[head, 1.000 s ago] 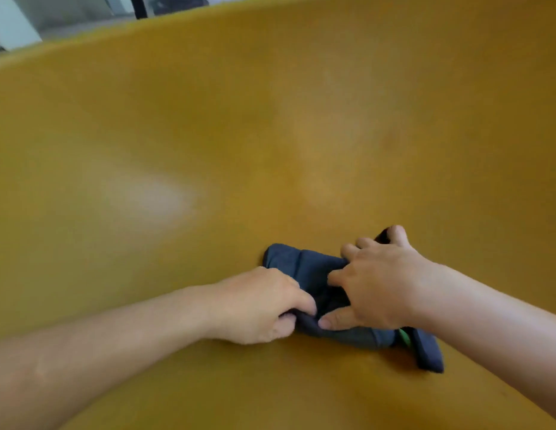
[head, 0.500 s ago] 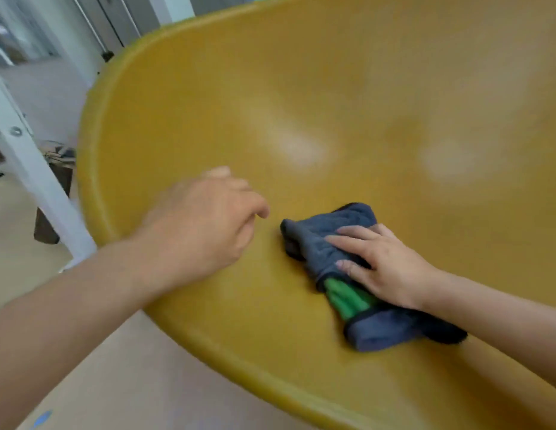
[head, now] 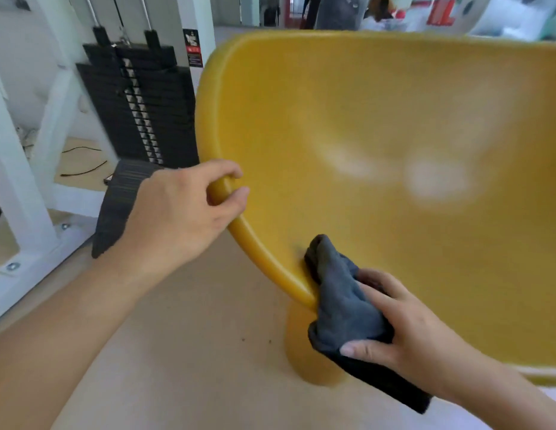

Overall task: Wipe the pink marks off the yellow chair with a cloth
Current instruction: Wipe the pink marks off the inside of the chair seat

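The yellow chair fills the right and upper part of the head view, its curved shell facing me. My left hand grips the chair's left rim, fingers curled over the edge. My right hand holds a dark grey cloth bunched over the lower front rim, thumb under the cloth and fingers on top. Pale glare patches lie on the seat; I see no pink marks in this blurred frame.
A black weight stack in a white machine frame stands to the left behind the chair. The chair's yellow base stands on the beige floor. Cables lie on the floor at the far left.
My left hand left the cloth and moved out to grip the chair's left rim. My right hand slid the cloth from the seat to the lower front rim. The view pulled back.
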